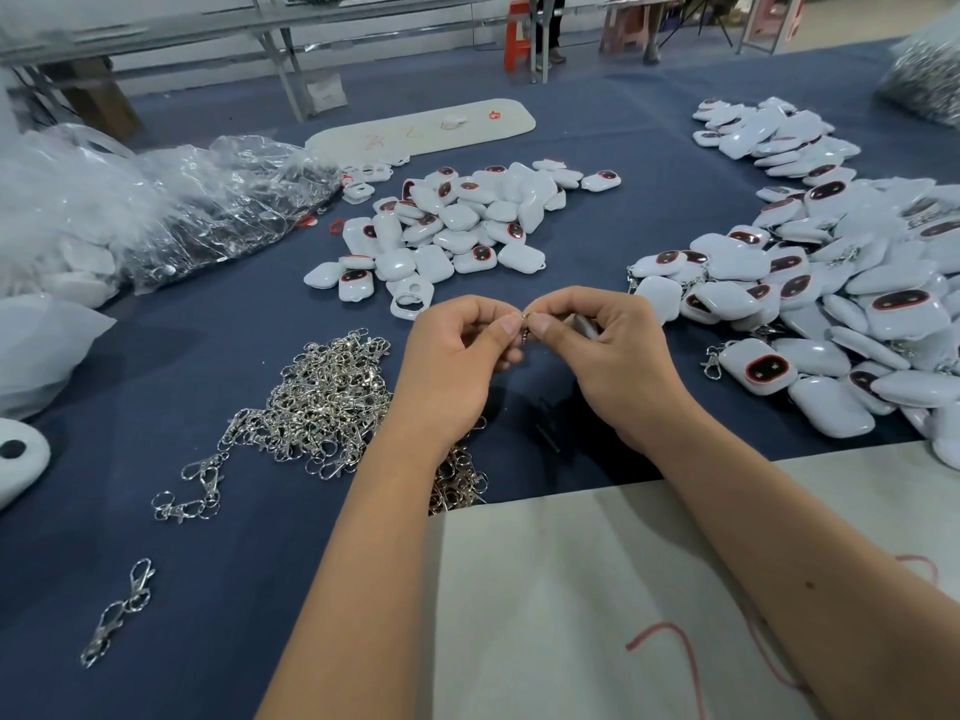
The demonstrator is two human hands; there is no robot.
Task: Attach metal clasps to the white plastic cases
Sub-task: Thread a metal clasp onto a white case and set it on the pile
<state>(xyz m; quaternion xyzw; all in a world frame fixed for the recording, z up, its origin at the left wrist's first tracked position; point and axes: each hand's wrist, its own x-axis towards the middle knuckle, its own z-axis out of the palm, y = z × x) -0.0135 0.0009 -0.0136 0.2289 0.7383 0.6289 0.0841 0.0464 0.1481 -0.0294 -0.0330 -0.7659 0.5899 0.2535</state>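
Both hands' grip pinches one metal clasp (524,324); plastic bag (171,200) holds white cases.

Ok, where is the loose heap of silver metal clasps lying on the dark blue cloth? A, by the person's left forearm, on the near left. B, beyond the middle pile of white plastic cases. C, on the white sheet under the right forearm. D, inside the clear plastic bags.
A: the loose heap of silver metal clasps lies on the dark blue cloth just beside the person's left forearm, nearer than the middle pile of white plastic cases.
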